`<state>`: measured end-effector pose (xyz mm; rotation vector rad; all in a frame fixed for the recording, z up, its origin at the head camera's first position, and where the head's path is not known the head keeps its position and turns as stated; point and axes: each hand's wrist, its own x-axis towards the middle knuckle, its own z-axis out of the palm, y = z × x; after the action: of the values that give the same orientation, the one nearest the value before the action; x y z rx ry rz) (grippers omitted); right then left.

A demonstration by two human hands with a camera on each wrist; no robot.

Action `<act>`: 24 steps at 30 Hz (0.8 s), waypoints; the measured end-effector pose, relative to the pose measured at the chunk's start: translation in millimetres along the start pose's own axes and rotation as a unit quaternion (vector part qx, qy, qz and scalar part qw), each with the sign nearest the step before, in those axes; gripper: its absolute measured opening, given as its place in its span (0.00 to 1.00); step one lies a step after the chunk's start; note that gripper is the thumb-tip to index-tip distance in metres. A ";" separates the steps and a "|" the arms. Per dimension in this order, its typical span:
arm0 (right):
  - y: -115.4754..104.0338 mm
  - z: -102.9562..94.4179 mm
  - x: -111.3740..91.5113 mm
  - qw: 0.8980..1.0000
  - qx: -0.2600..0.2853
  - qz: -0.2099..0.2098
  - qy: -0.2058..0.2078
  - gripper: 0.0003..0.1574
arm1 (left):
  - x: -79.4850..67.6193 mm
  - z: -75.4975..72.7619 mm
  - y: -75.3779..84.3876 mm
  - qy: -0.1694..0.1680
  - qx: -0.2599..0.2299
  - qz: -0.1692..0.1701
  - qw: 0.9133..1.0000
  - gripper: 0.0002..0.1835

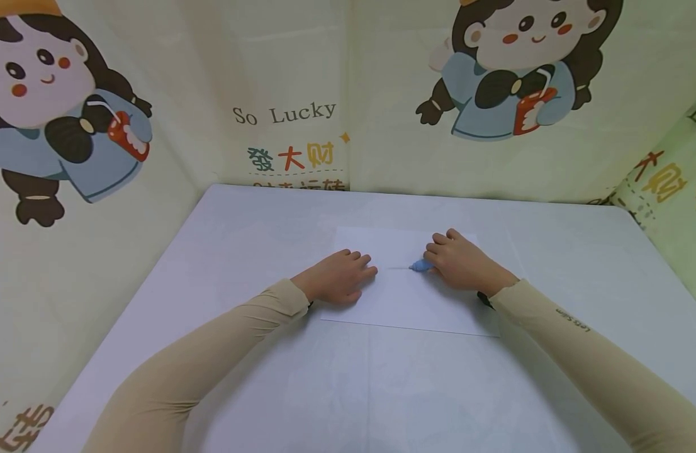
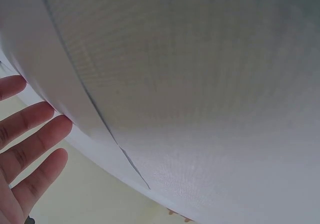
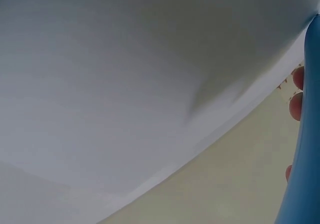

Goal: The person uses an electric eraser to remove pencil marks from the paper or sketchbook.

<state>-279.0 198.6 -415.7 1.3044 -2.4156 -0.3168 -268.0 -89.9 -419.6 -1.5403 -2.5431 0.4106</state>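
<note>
A white sheet of paper [image 1: 404, 308] lies on the white table, with a faint short line [image 1: 398, 268] near its middle. My right hand [image 1: 458, 261] grips a thick blue pen [image 1: 420, 265], its narrow tip down at the right end of that line. In the right wrist view the blue pen [image 3: 305, 149] fills the right edge, and a few fingertips [image 3: 296, 106] show behind it. Over the left part of the paper, my left hand [image 1: 342, 277] lies with fingers spread and holds nothing. Its straight fingers [image 2: 40, 141] also appear in the left wrist view.
The white table [image 1: 257, 390] extends around the paper on all sides. Behind it and at both sides hangs a pale curtain [image 1: 382, 126] printed with cartoon figures and lettering. Long beige sleeves cover both forearms.
</note>
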 end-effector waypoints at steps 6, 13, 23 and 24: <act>-0.2 -0.5 0.7 1.000 0.004 -0.005 0.007 0.13 | 0.4 0.0 0.1 -0.005 0.000 0.000 1.000 0.18; -0.2 0.6 1.1 1.000 -0.004 -0.005 0.006 0.13 | 0.7 1.8 -1.1 0.000 -0.006 0.001 1.000 0.18; 0.4 -1.7 2.3 1.000 -0.003 0.000 0.000 0.13 | 0.9 2.0 -2.8 -0.007 -0.005 0.002 1.000 0.18; 0.4 -1.9 2.5 1.000 -0.003 0.000 -0.001 0.13 | 0.7 1.6 -3.0 -0.005 -0.005 0.002 1.000 0.18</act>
<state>-279.7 196.7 -413.3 1.3028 -2.4139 -0.3246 -271.3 -90.8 -420.3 -1.5514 -2.5541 0.4089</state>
